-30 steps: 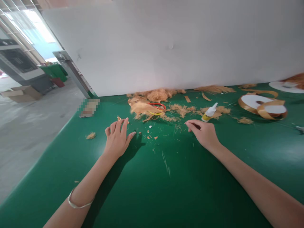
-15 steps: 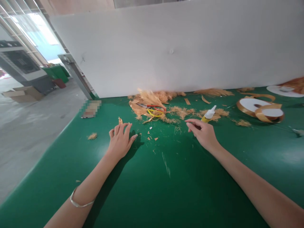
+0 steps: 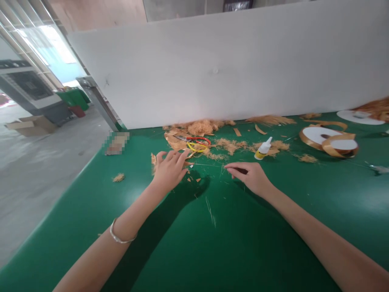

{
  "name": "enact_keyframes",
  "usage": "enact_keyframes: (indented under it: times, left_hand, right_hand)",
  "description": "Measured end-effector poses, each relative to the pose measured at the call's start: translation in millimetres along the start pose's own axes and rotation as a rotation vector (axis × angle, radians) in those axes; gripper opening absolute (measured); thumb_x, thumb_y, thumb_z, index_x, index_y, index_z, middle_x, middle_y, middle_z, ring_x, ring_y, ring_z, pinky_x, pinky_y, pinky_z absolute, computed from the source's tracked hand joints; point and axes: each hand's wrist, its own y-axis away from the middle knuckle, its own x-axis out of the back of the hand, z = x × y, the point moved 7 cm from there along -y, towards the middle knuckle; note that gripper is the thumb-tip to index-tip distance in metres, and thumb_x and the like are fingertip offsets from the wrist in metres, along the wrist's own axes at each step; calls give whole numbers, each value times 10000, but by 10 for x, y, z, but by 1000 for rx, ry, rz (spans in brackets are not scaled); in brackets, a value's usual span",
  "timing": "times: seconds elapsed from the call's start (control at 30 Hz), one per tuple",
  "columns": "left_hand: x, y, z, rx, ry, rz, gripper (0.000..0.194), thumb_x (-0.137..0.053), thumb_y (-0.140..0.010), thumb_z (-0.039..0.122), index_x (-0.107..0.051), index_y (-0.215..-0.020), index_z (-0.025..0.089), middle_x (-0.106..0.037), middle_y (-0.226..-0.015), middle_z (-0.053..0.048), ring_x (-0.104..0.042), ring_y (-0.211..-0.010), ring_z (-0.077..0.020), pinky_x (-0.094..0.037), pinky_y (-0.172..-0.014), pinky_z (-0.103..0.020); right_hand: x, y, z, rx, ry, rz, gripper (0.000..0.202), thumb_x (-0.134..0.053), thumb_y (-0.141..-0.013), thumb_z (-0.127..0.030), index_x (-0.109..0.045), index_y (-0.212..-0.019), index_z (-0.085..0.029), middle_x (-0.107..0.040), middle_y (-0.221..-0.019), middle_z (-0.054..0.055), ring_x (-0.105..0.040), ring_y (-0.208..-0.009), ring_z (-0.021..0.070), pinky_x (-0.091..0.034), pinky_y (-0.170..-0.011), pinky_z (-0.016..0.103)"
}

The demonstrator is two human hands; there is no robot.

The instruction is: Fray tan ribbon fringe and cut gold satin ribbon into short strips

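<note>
My right hand (image 3: 251, 176) pinches the end of a thin pale strand (image 3: 208, 164), a wire or thread, stretched level towards my left hand. My left hand (image 3: 170, 168) is palm down with its fingers spread, just left of the strand's other end. A small brown tip shows beside its fingers; what lies beneath the palm is hidden. At its left edge a golden ribbon-like piece (image 3: 153, 159) sticks out. Beyond the hands lie scissors (image 3: 199, 141) with one red and one yellow handle. A white glue bottle (image 3: 263, 148) with a yellow label stands behind my right hand.
Tan fibre scraps (image 3: 231, 145) litter the back of the green table (image 3: 188, 251). Ribbon spools (image 3: 322, 136) lie at the right, near brown fibres (image 3: 372, 109). A white panel (image 3: 212, 73) borders the back. A blurred-out flat item (image 3: 117, 144) is at the left corner.
My left hand has moved right, and my right hand slightly left and down, closing the gap. The strand now shows between them. A pale fibre bundle by the scissors is gone from there.
</note>
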Motion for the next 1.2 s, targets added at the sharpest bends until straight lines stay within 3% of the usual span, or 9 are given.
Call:
enact_keyframes:
  times: [0.17,0.27,0.4,0.6,0.77,0.93,1.0,1.13,1.2]
  left_hand:
    - [-183,-138,-224,189,249,-44,385,-522,-754,137,-521,-1132,211,-639,-697,-7,-580,-684,-190,-351,-799,-357]
    - [-269,-44,-505,486,670,4,414,-546,-653,57,-530,-1035,215,-571,-597,41,-522,-550,-152,-370,-606,-267]
    - [-390,206,-800,911,1484,213,200,-544,-653,61,-500,-795,195,-468,-505,68,-453,-455,-95,-361,-510,-213]
    - [-504,428,-855,1119,1932,240,111,-556,-697,132,-455,-712,175,-332,-469,90,-375,-393,-54,-342,-450,-182]
    - [-560,484,-774,1096,1861,298,165,-605,-628,115,-499,-736,180,-426,-474,73,-414,-410,-62,-337,-443,-178]
    - [-475,447,-600,926,1627,262,157,-621,-620,153,-522,-738,185,-487,-502,57,-451,-459,-78,-346,-478,-194]
    - [-353,445,-586,835,1450,312,146,-598,-644,169,-509,-757,193,-483,-526,59,-450,-480,-83,-364,-507,-208]
    - [16,542,-666,701,1048,578,197,-546,-706,157,-448,-863,223,-484,-669,38,-487,-581,-109,-411,-591,-248]
    - [194,542,-628,556,773,604,187,-540,-721,159,-445,-872,219,-512,-756,-1,-518,-681,-141,-424,-654,-285]
  right_hand:
    - [92,-3,-24,4,-22,42,289,-541,-799,-418,-714,-866,-197,-653,-602,25,-542,-511,138,-409,-494,258]
    - [178,-25,16,-22,-39,87,281,-555,-787,-414,-714,-855,-192,-640,-587,21,-507,-485,123,-386,-471,249]
    - [282,-55,141,-93,-137,171,291,-579,-766,-420,-705,-880,-183,-614,-582,14,-444,-443,102,-358,-433,240]
    - [418,-37,308,-172,-119,362,314,-561,-772,-414,-687,-897,-155,-602,-578,21,-437,-433,103,-365,-436,247]
    - [290,-53,337,-186,44,219,339,-526,-797,-422,-692,-919,-153,-642,-639,39,-473,-451,112,-386,-474,260]
    - [267,-55,294,-146,-79,211,347,-544,-785,-440,-685,-913,-151,-625,-617,30,-447,-444,104,-369,-454,249]
    - [228,-67,277,-120,-119,134,321,-569,-768,-438,-688,-874,-160,-611,-587,19,-453,-449,105,-365,-453,244]
    - [105,-68,250,-88,-87,-75,294,-564,-777,-431,-695,-842,-176,-624,-593,20,-525,-508,127,-386,-479,247]
    - [75,-58,234,-79,-64,-108,297,-551,-789,-427,-698,-851,-177,-637,-606,26,-549,-531,136,-401,-496,253]
